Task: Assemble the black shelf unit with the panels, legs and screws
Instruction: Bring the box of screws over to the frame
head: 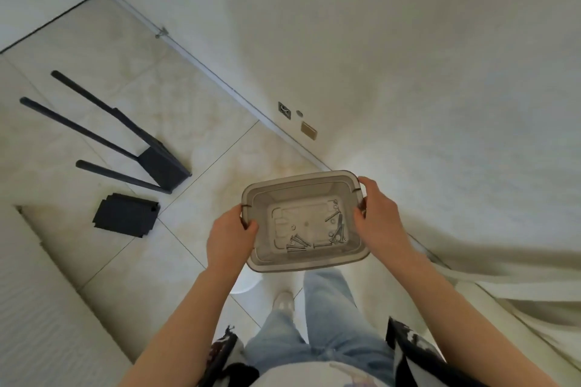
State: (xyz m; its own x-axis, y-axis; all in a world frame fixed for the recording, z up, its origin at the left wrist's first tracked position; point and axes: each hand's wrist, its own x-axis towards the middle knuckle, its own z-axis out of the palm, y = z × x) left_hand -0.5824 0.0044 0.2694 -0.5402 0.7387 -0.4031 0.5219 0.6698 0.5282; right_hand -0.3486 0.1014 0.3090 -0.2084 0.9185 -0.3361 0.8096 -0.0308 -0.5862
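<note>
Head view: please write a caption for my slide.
Left hand and right hand hold a bin of screws; black legs and panels lie on the floor.

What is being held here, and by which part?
The bin, with screws inside, is held by the rims of its two short ends: left grip on the left end, right grip on the right.

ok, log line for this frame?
left hand: grips bin left rim | right hand: grips right rim | bin: screws inside | floor: panel with legs, panel stack
</note>
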